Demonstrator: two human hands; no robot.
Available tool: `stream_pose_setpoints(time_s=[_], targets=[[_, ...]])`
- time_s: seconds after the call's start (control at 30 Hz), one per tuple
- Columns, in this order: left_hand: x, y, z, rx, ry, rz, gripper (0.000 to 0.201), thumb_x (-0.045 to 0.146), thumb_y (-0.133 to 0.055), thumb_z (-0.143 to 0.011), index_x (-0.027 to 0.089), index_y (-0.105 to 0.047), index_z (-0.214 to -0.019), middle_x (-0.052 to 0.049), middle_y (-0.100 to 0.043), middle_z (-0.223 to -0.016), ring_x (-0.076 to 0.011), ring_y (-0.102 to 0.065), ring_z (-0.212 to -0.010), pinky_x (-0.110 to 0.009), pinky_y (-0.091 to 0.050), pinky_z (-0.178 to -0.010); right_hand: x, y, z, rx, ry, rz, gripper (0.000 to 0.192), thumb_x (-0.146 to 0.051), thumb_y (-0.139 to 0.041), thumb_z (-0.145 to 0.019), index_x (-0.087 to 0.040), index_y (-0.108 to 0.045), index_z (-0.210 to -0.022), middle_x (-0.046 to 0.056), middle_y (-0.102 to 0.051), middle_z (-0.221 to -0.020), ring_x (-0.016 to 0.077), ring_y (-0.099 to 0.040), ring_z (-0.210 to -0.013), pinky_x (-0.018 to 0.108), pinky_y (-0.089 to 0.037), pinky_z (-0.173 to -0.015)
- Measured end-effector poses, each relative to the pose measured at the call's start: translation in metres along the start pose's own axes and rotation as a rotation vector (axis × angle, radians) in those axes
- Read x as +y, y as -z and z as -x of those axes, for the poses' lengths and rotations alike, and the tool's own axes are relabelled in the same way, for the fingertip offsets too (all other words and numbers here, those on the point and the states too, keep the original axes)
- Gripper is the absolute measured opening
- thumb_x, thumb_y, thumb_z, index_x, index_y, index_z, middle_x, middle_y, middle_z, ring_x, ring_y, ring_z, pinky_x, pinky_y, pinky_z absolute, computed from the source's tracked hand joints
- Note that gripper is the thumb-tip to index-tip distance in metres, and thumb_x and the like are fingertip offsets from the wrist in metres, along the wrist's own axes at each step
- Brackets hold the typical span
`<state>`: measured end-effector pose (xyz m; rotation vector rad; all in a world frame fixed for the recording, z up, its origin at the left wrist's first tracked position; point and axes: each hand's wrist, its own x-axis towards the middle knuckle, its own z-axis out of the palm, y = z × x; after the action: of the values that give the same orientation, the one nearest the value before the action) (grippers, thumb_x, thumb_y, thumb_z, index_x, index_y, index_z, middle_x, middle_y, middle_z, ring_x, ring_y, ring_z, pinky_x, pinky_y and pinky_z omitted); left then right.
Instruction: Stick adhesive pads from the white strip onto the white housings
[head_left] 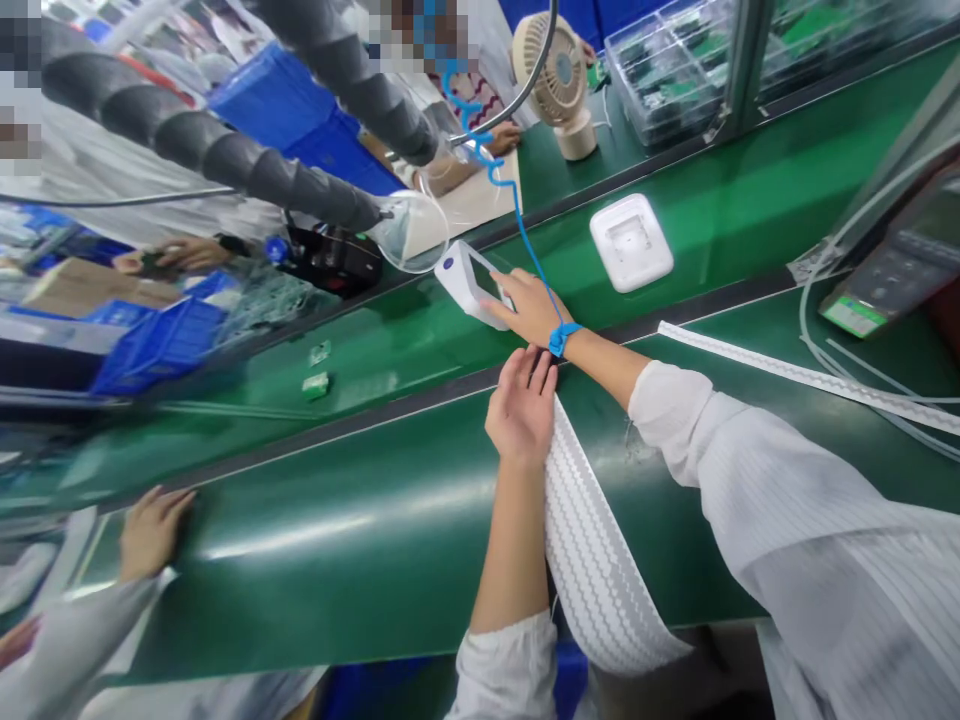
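The person's right hand [529, 308] reaches out over the green conveyor belt [360, 370], its fingers curled around the near edge of a white rectangular device [466, 282] that is tipped up on one side, screen face turned toward the hand. A round dark blue mark sits on the device's upper corner; nothing on it can be read. A blue strap [562, 338] wraps that wrist, and a coiled blue cord [487, 150] runs from it up and away across the line.

The left hand [523, 405] is just beside the right wrist, fingers held loosely together and pointing forward, resting on the top end of a long white strip [592, 560] of small wavy-patterned parts that hangs down over the near edge of the green bench [337, 540]. Whether the fingers actually pinch the strip cannot be made out.

Further along the belt lies a second white square housing [631, 241], flat and well apart from both hands. A beige desk fan [559, 80] stands on the far side, near clear plastic trays [667, 65]. Two grey ribbed hoses [225, 150] end in clear hoods above the belt. Another worker's hand [152, 530] rests flat on the bench at the lower left. No legible writing shows anywhere.
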<state>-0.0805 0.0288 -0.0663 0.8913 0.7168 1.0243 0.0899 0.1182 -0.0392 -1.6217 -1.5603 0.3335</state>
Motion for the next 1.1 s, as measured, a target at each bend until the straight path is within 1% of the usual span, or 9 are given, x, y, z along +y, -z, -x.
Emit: stream_pose_setpoints(time_s=[0.07, 0.13, 0.23, 0.33, 0.47, 0.63, 0.73, 0.9, 1.1], targets=[[-0.004, -0.002, 0.0, -0.014, -0.066, -0.075, 0.045, 0.057, -0.088, -0.091, 0.029, -0.084, -0.126, -0.01, -0.079, -0.151, -0.0282, -0.077, -0.137, -0.041, -0.063, -0.118, 0.007, 0.022, 0.004, 0.127, -0.066, 0.091, 0.052, -0.036, -0.058, -0.121, -0.016, -0.059, -0.169, 0.019, -0.067, -0.157, 0.0357, -0.059, -0.152, 0.052, -0.045, -0.133], [-0.007, -0.006, 0.0, -0.02, -0.14, -0.134, 0.047, 0.061, -0.086, -0.092, 0.029, -0.083, -0.126, -0.011, -0.08, -0.148, -0.0261, -0.079, -0.127, -0.037, -0.066, -0.108, 0.019, 0.047, 0.01, 0.245, -0.219, 0.21, 0.061, -0.034, -0.061, -0.119, -0.013, -0.049, -0.175, 0.024, -0.049, -0.176, 0.0443, -0.038, -0.169, 0.066, -0.035, -0.138], [-0.01, -0.013, 0.0, 0.029, -0.247, -0.207, 0.043, 0.062, -0.082, -0.094, 0.026, -0.083, -0.119, -0.011, -0.083, -0.135, -0.0227, -0.08, -0.112, -0.032, -0.066, -0.094, 0.043, 0.073, 0.022, 0.242, -0.459, 0.339, 0.095, -0.053, -0.071, -0.115, -0.005, -0.025, -0.183, 0.037, -0.016, -0.188, 0.0586, -0.013, -0.177, 0.08, -0.026, -0.135], [-0.013, -0.016, -0.003, 0.115, -0.326, -0.288, 0.039, 0.06, -0.075, -0.099, 0.024, -0.081, -0.111, -0.011, -0.084, -0.123, -0.0197, -0.079, -0.099, -0.029, -0.064, -0.085, 0.068, 0.08, 0.027, 0.182, -0.565, 0.431, 0.11, -0.057, -0.08, -0.107, -0.01, -0.02, -0.185, 0.035, -0.009, -0.191, 0.0598, -0.016, -0.176, 0.08, -0.023, -0.134], [-0.016, -0.015, -0.006, 0.141, -0.353, -0.339, 0.038, 0.059, -0.068, -0.103, 0.023, -0.08, -0.11, -0.011, -0.083, -0.119, -0.0184, -0.077, -0.094, -0.028, -0.063, -0.082, 0.089, 0.077, 0.02, 0.161, -0.612, 0.427, 0.129, -0.06, -0.092, -0.09, -0.021, -0.016, -0.188, 0.03, -0.021, -0.19, 0.0594, -0.033, -0.165, 0.087, -0.032, -0.126], [-0.02, -0.016, -0.009, 0.075, -0.345, -0.375, 0.043, 0.063, -0.063, -0.108, 0.024, -0.081, -0.112, -0.012, -0.082, -0.122, -0.0189, -0.078, -0.096, -0.028, -0.063, -0.082, 0.078, 0.08, 0.031, 0.142, -0.495, 0.436, 0.125, -0.066, -0.08, -0.097, -0.025, -0.004, -0.188, 0.033, -0.02, -0.184, 0.0595, -0.041, -0.158, 0.085, -0.034, -0.122], [-0.021, -0.018, -0.012, 0.077, -0.341, -0.39, 0.046, 0.067, -0.065, -0.108, 0.025, -0.081, -0.114, -0.012, -0.083, -0.124, -0.0195, -0.078, -0.096, -0.029, -0.063, -0.081, 0.05, 0.084, 0.07, 0.111, -0.36, 0.449, 0.122, -0.065, -0.077, -0.098, -0.026, -0.005, -0.188, 0.031, -0.026, -0.18, 0.0578, -0.046, -0.152, 0.081, -0.039, -0.121], [-0.023, -0.02, -0.016, 0.05, -0.394, -0.413, 0.047, 0.07, -0.069, -0.108, 0.029, -0.082, -0.126, -0.012, -0.082, -0.14, -0.0227, -0.078, -0.106, -0.032, -0.064, -0.084, 0.002, 0.103, 0.168, -0.052, -0.234, 0.509, 0.119, -0.061, -0.081, -0.095, -0.026, -0.015, -0.188, 0.029, -0.032, -0.179, 0.0585, -0.05, -0.147, 0.077, -0.041, -0.12], [-0.03, -0.02, -0.027, 0.0, -0.397, -0.472, 0.047, 0.07, -0.068, -0.109, 0.03, -0.083, -0.127, -0.011, -0.084, -0.137, -0.0257, -0.079, -0.108, -0.034, -0.063, -0.084, -0.013, 0.143, 0.262, -0.166, -0.121, 0.542, 0.12, -0.063, -0.085, -0.092, -0.026, -0.023, -0.188, 0.03, -0.035, -0.179, 0.0599, -0.049, -0.149, 0.074, -0.045, -0.114]])
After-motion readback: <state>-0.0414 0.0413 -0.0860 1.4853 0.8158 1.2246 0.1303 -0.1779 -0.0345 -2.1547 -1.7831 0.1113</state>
